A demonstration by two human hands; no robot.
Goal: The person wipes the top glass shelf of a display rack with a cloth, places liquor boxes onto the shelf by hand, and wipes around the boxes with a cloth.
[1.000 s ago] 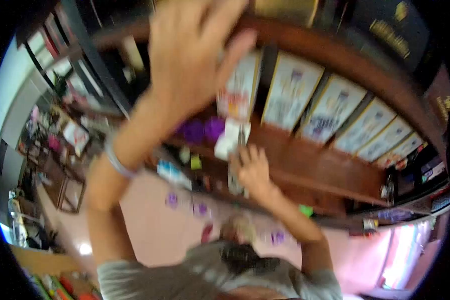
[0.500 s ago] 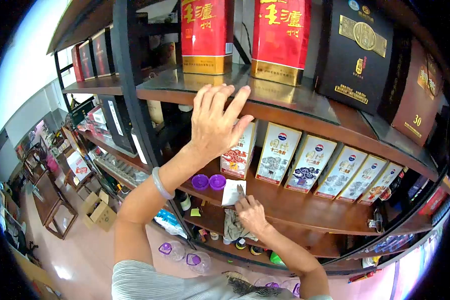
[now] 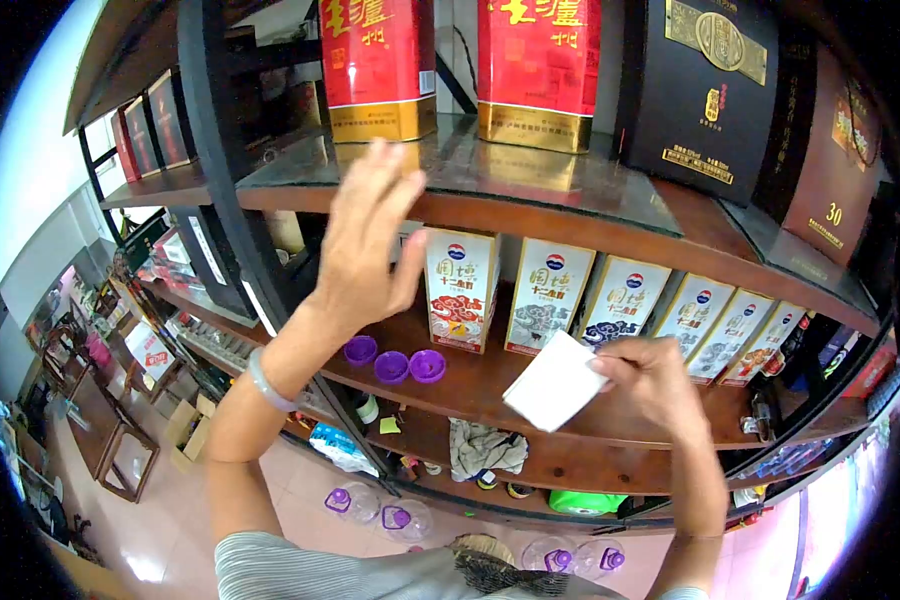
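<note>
My right hand [image 3: 660, 378] pinches a small stack of white paper [image 3: 555, 382] between thumb and fingers, held up in front of the middle shelf [image 3: 610, 410]. My left hand [image 3: 370, 245] is raised at the edge of the upper shelf [image 3: 450, 212], fingers stretched out and nothing in them; whether the fingertips touch the shelf I cannot tell. Below it, three purple caps [image 3: 392, 367] lie in a row on the middle shelf. Beside them stands a white box with a red pattern [image 3: 460, 295], first in a row of several similar upright boxes [image 3: 550, 295].
Red and gold boxes [image 3: 538, 75] and a black box [image 3: 705, 90] stand on the glass-topped upper shelf. A crumpled grey cloth [image 3: 487, 447] lies on the lower shelf. Clear jugs with purple tops [image 3: 405, 520] are on the floor, with a wooden chair [image 3: 120, 440] farther left.
My right hand has lifted the white paper off the shelf and moved it to the right. My left hand has shifted left and down from the shelf edge. A third purple cap now shows.
</note>
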